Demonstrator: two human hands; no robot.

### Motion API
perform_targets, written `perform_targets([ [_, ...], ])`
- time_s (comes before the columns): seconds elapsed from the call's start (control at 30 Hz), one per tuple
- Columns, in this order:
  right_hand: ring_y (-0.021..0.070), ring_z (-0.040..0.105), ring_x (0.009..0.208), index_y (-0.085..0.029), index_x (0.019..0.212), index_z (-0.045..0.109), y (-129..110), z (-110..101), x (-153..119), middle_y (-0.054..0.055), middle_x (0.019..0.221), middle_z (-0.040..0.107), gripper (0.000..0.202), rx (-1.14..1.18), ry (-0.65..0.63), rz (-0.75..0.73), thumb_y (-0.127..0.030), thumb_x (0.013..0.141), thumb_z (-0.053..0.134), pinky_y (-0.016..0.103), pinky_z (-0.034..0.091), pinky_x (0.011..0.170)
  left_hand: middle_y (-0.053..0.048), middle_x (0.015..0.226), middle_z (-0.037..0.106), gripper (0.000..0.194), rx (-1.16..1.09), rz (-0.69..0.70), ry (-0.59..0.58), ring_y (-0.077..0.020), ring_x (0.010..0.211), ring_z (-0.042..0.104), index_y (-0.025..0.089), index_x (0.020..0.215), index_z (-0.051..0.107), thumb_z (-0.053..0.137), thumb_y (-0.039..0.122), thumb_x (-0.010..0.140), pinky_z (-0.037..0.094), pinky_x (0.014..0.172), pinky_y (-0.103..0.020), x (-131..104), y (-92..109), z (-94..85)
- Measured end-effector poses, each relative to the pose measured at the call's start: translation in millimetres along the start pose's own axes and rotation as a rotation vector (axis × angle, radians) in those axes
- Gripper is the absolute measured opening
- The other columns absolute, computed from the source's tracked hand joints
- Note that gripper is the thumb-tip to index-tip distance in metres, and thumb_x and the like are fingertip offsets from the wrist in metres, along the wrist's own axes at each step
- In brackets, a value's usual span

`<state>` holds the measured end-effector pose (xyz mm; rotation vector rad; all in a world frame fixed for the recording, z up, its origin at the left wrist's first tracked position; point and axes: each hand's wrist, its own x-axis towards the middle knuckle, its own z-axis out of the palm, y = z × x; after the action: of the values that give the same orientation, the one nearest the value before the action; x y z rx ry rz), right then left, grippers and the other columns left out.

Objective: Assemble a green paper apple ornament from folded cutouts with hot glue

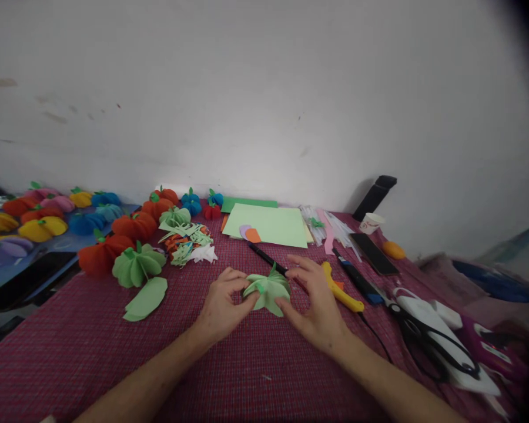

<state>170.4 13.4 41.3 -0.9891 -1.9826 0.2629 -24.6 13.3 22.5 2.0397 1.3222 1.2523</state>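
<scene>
Between my two hands is a light green paper pumpkin [270, 292] with folded, fanned-out segments and a small darker green leaf on top. My left hand [224, 302] pinches its left edge between thumb and fingers. On the opposite side, my right hand [312, 299] grips the right edge, fingertips at the back and thumb in front. Just behind the pumpkin lies a black pen [264, 255], its near end partly hidden by the pumpkin and fingers. A yellow glue gun [341, 289] rests right of my right hand, its cord running toward me.
Finished paper pumpkins [134, 226] crowd the left side, near green paper pieces [146, 299] and paper scraps [187, 239]. Light green sheets [273, 220] lie at the back. Rightward are glue sticks [339, 229], a cutter [357, 276], a phone [374, 252], a paper cup [371, 222] and scissors [427, 332].
</scene>
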Motion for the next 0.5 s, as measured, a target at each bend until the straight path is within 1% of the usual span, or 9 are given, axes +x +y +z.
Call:
perform_targets([
  [0.1,0.0225,0.045,0.113,-0.023,0.116,0.036,2.2,7.9,-0.2,0.01,0.121,0.046,0.051,0.236,-0.088,0.209,-0.021,0.071,0.061,0.043,0.036,0.095,-0.002,0.069,0.058,0.015,-0.012,0.017,0.006,-0.015,0.074,0.049,0.018,0.061,0.061,0.054,0.02,0.074,0.04,0.068,-0.027,-1.1,1.2,-0.7],
  [0.13,0.0215,0.047,0.11,-0.024,0.118,0.034,4.0,10.2,-0.5,0.009,0.12,0.047,0.053,0.328,-0.124,0.271,-0.021,0.072,0.061,0.041,0.038,0.094,-0.002,0.07,0.058,0.015,-0.013,0.025,0.008,-0.0149,0.074,0.049,0.018,0.062,0.061,0.054,0.02,0.075,0.039,0.069,-0.027,-1.4,1.5,-0.9],
  [0.2,0.0194,0.05,0.105,-0.024,0.118,0.033,8.1,13.2,-1.1,0.009,0.116,0.049,0.054,0.493,-0.21,0.347,-0.021,0.072,0.061,0.038,0.041,0.091,-0.002,0.07,0.058,0.013,-0.01,0.042,0.005,-0.0148,0.074,0.049,0.018,0.063,0.061,0.055,0.019,0.074,0.039,0.07,-0.028,-1.6,1.9,-1.1],
  [0.3,0.016,0.053,0.095,-0.023,0.114,0.038,13.0,14.7,-1.8,0.005,0.106,0.053,0.049,0.638,-0.29,0.399,-0.02,0.072,0.063,0.033,0.043,0.085,-0.002,0.071,0.059,0.012,-0.006,0.063,-0.006,-0.0147,0.073,0.049,0.018,0.063,0.061,0.055,0.016,0.073,0.039,0.07,-0.028,-1.2,2.3,-1.1],
  [0.4,0.0137,0.054,0.084,-0.022,0.106,0.044,16.2,14.9,-2.0,0.002,0.095,0.054,0.041,0.701,-0.281,0.468,-0.021,0.07,0.064,0.028,0.046,0.075,-0.003,0.072,0.059,0.009,-0.018,0.075,-0.002,-0.015,0.074,0.049,0.017,0.065,0.061,0.055,0.016,0.073,0.039,0.069,-0.028,-1.3,2.3,-1.3],
  [0.5,0.0109,0.053,0.07,-0.02,0.093,0.051,18.6,15.6,-2.5,-0.001,0.082,0.054,0.025,0.743,-0.279,0.525,-0.025,0.071,0.064,0.024,0.045,0.063,-0.002,0.073,0.058,0.006,-0.056,0.053,0.019,-0.015,0.076,0.05,0.018,0.068,0.058,0.056,0.017,0.073,0.04,0.07,-0.027,-2.8,1.6,-0.8],
])
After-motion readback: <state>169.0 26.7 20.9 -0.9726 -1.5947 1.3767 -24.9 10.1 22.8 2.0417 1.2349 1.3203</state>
